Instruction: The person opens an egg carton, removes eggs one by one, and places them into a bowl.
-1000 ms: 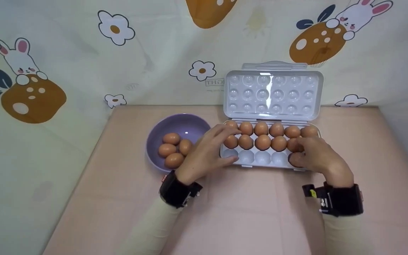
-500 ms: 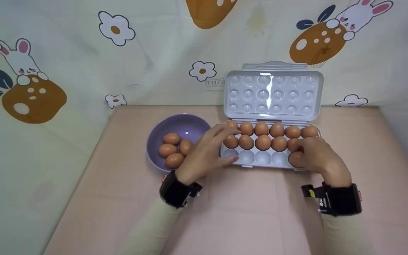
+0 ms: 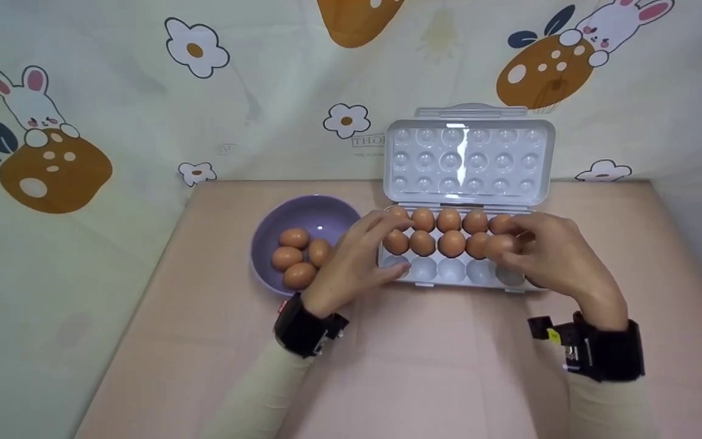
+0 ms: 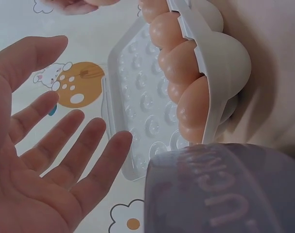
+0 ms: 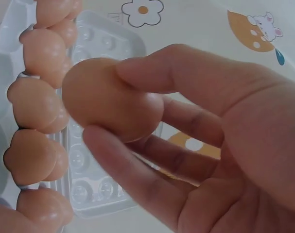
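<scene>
My right hand (image 3: 561,256) pinches a brown egg (image 5: 111,99) between thumb and fingers, raised over the right part of the egg tray (image 3: 448,285). Brown eggs (image 3: 451,244) fill most of the tray's back and middle rows. Several front-row hollows (image 3: 423,268) are bare; the right front corner is partly behind my right hand. Spread and relaxed, my left hand (image 4: 45,170) holds nothing in the left wrist view. In the head view, that hand overlaps the tray's left end and the right side of a purple bowl (image 3: 265,228).
Several brown eggs (image 3: 287,259) lie inside the bowl, left of the tray. The tray's clear lid (image 3: 470,161) stands raised at the back against the patterned cloth (image 3: 278,79). A pinkish cover (image 3: 424,360) spreads over the table.
My right hand has lifted an egg out of a front-row hollow near the tray's right end, and that hollow now shows bare. My left hand has stayed nearly still.
</scene>
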A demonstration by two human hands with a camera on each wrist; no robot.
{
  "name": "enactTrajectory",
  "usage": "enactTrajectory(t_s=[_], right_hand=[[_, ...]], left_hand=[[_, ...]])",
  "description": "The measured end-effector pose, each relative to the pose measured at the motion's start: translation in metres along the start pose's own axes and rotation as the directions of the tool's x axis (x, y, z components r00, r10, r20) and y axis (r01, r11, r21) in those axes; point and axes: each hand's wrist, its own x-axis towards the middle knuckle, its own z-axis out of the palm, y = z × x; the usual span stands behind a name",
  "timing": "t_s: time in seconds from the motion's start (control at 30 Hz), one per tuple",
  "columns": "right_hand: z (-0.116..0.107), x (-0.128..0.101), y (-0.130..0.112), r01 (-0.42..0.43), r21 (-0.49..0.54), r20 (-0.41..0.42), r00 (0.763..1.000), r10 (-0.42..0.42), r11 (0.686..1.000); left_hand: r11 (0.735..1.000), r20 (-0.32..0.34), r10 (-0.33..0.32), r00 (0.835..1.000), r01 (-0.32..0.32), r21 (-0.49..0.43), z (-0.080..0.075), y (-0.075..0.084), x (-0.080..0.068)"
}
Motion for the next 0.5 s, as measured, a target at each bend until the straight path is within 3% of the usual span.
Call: enactTrajectory(t_s=[0.33,0.5], right_hand=[[0.004,0.002,-0.015,0.126,0.113,-0.183,0.978,-0.104,0.986],[0.008,0.004,-0.026,0.153,0.209,-0.216,0.970,-0.107,0.966]], left_hand=[[0.996,-0.053,0.041,0.998,-0.045,-0.077,0.000,0.002,0.001],[0.992,-0.111,0.085,0.990,-0.095,-0.087,0.001,0.003,0.002]])
